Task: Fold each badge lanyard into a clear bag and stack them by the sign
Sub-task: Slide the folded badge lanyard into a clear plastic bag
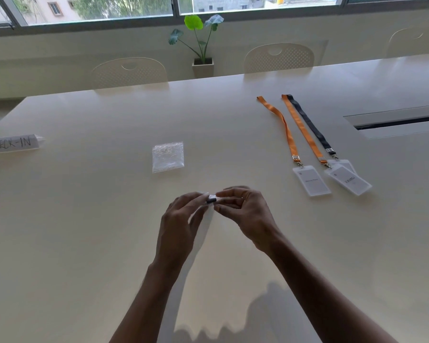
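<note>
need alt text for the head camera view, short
Two bare hands, left hand and right hand, pinch a small clear bag with something dark inside, above a white table. Three lanyards with badges lie to the right, a pile of clear bags sits in the middle, and a CHECK-IN sign stands far left.

Soft window backlight, wide-angle edge distortion.

Table [84, 219]: wide, cream
Left edge: check-in sign [11, 144]
Middle: clear bags [168, 157]
Right: three lanyards [305, 134] with badges [311, 181]
</note>
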